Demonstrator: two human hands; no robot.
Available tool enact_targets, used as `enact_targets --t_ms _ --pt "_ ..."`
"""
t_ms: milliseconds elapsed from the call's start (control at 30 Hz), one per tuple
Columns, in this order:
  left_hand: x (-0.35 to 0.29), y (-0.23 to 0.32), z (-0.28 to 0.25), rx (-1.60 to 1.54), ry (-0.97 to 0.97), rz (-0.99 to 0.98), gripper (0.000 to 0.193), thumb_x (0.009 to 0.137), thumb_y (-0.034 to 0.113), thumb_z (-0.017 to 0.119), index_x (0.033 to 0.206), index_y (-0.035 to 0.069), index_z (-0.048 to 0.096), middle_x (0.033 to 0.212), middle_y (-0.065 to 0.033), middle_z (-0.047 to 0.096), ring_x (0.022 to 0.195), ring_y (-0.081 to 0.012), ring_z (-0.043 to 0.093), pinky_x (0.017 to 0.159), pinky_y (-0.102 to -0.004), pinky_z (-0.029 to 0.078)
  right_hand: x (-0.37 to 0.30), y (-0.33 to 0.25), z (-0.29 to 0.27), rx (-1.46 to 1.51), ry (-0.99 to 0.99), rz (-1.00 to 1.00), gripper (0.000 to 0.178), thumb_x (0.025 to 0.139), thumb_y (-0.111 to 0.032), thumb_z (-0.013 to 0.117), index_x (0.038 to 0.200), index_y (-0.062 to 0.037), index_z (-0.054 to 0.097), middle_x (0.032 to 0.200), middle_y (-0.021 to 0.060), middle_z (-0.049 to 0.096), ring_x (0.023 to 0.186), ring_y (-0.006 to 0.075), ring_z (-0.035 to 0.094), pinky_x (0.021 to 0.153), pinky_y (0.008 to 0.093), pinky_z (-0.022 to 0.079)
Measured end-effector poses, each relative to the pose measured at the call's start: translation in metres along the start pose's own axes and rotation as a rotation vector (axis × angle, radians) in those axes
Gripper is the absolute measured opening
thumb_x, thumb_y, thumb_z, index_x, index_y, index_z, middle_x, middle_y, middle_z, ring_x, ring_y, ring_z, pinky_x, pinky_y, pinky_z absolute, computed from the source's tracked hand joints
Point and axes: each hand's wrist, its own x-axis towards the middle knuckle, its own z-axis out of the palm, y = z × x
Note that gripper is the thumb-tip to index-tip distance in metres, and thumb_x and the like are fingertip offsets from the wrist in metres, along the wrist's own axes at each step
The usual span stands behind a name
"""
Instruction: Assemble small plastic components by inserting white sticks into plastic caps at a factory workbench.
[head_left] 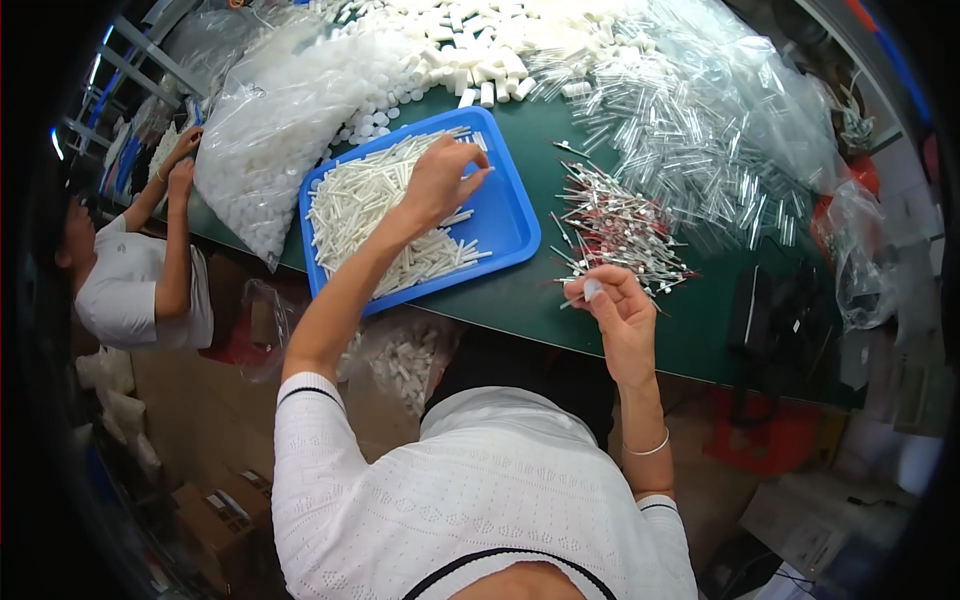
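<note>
My left hand (440, 185) is over a blue tray (515, 215) heaped with thin white sticks (365, 205). Its fingers are curled with thumb and fingertips close together; what is between them, if anything, is too small to make out. At the table's near edge, my right hand (622, 318) pinches a small white cap (592, 288), and a thin piece seems to stick out beside the fingertips. Just beyond that hand lies a pile of slim white-and-red rods (620, 220).
A bag of white round caps (265, 150) stands left of the tray. White cylinders (485, 75) lie at the back, clear tubes (650, 120) at the back right. A black object (775, 315) sits at the right edge. Another person (150, 270) works at the left.
</note>
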Motion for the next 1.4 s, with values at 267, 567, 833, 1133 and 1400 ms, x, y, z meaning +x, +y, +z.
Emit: enact_targets --t_ms 267,567,833,1133,1400 --pt "-0.07 0.105 0.004 -1.311 -0.093 -0.562 0.018 0.089 0.006 0.064 0.104 -0.002 0.067 0.093 -0.0027 0.067 0.083 -0.0057 0.058 0.075 -0.0184 0.047 0.024 -0.005 0.021 0.208 0.047 -0.2 0.026 0.096 -0.016 0.055 0.115 0.0005 0.049 0.107 0.0184 0.064 0.101 0.025 0.064 0.089 0.0334 0.053" --pt "-0.082 0.117 0.011 -1.357 -0.05 -0.557 0.014 0.088 0.005 0.065 0.1 -0.002 0.068 0.093 -0.004 0.067 0.082 -0.0065 0.06 0.073 -0.0187 0.047 0.017 0.006 0.024 0.234 0.046 -0.188 0.026 0.096 -0.016 0.056 0.115 -0.0005 0.05 0.106 0.0176 0.064 0.1 0.0249 0.064 0.089 0.0341 0.053" --pt "-0.084 0.115 0.016 -0.922 0.148 -0.245 0.011 0.087 0.005 0.066 0.096 -0.001 0.068 0.088 -0.0067 0.068 0.078 -0.0097 0.062 0.071 -0.0204 0.046 0.014 0.006 0.026 0.179 0.036 -0.193 0.025 0.095 -0.015 0.057 0.113 0.0007 0.051 0.105 0.017 0.064 0.101 0.024 0.064 0.091 0.035 0.053" --pt "-0.083 0.121 0.002 -0.945 0.061 -0.361 0.012 0.082 0.005 0.069 0.093 0.001 0.069 0.078 -0.0071 0.07 0.069 -0.0141 0.063 0.067 -0.0269 0.044 0.014 0.015 0.023 -0.198 0.055 -0.19 0.021 0.093 -0.018 0.063 0.102 0.0003 0.058 0.091 0.0062 0.061 0.079 0.0091 0.058 0.07 0.0201 0.048" --pt "-0.073 0.121 -0.01 -0.614 0.001 -0.016 0.022 0.079 0.004 0.069 0.101 0.008 0.068 0.073 -0.0031 0.069 0.068 -0.0163 0.062 0.066 -0.0284 0.042 0.012 0.004 0.014 -0.21 -0.134 0.07 0.013 0.092 -0.012 0.063 0.094 -0.001 0.057 0.079 -0.0007 0.059 0.072 0.0031 0.055 0.058 0.0166 0.042"
